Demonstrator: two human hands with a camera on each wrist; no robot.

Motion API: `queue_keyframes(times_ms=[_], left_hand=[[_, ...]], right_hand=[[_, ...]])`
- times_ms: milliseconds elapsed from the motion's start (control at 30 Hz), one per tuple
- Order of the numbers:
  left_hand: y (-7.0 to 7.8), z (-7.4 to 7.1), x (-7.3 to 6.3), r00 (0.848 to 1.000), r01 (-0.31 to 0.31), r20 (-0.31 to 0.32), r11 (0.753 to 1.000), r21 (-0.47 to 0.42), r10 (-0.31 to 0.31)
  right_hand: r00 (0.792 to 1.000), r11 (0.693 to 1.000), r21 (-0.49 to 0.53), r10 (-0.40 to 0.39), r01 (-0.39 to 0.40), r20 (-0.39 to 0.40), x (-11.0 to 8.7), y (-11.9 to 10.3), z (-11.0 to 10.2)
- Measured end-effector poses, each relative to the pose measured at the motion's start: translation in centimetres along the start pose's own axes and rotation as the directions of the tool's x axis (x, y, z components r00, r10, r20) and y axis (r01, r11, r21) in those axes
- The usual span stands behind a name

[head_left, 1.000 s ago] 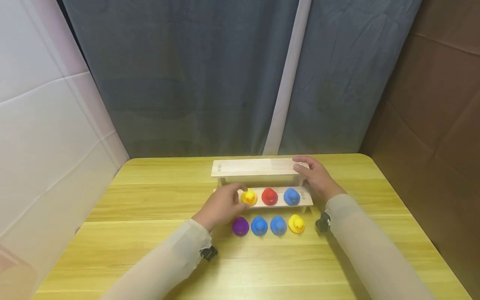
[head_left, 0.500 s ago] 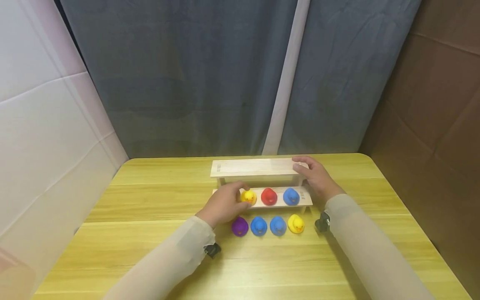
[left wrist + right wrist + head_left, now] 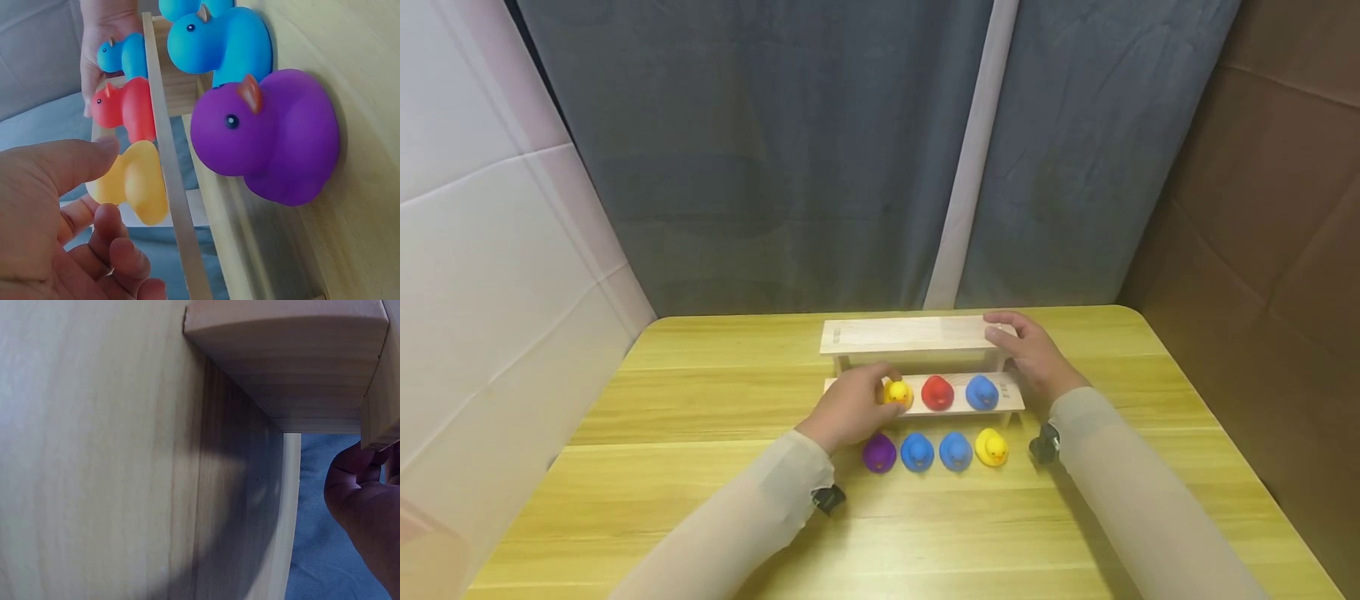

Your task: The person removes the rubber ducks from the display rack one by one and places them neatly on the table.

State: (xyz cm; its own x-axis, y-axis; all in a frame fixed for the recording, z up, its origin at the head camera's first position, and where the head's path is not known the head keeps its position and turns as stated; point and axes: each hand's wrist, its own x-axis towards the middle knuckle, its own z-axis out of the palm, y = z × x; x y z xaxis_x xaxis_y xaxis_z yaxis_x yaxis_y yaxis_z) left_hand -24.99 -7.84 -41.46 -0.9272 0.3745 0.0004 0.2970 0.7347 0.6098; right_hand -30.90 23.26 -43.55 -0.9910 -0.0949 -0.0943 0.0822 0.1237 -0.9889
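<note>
- Our left hand (image 3: 847,406) pinches the yellow duck (image 3: 898,393) on the lower shelf (image 3: 960,402), at nine o'clock from the red duck (image 3: 937,393).
- Our right hand (image 3: 1036,357) grips the upper shelf (image 3: 910,335) at its three-o'clock end.

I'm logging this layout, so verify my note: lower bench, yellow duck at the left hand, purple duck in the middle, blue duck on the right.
The middle duck is red, not purple; the head view shows it. The lower bench, yellow duck at the left hand and blue duck are correct.
</note>
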Motion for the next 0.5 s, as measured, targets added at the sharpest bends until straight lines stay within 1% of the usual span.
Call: queue_keyframes(times_ms=[167,400,500], left_hand=[[0.3,-0.1,-0.3,1.0,0.003,0.009,1.0,-0.027,-0.003],[0.5,-0.3,-1.1,1.0,-0.026,0.007,0.998,-0.049,0.026],[0.4,-0.4,-1.5,1.0,-0.026,0.013,0.997,-0.074,0.027]], right_hand=[[0.999,0.999,0.0,0.033,-0.033,-0.006,-0.2,-0.1,0.0],[1.0,1.0,-0.024,0.021,-0.021,-0.007,-0.1,-0.1,0.0],[1.0,0.999,-0.035,0.022,-0.022,-0.006,-0.1,0.0,0.0]])
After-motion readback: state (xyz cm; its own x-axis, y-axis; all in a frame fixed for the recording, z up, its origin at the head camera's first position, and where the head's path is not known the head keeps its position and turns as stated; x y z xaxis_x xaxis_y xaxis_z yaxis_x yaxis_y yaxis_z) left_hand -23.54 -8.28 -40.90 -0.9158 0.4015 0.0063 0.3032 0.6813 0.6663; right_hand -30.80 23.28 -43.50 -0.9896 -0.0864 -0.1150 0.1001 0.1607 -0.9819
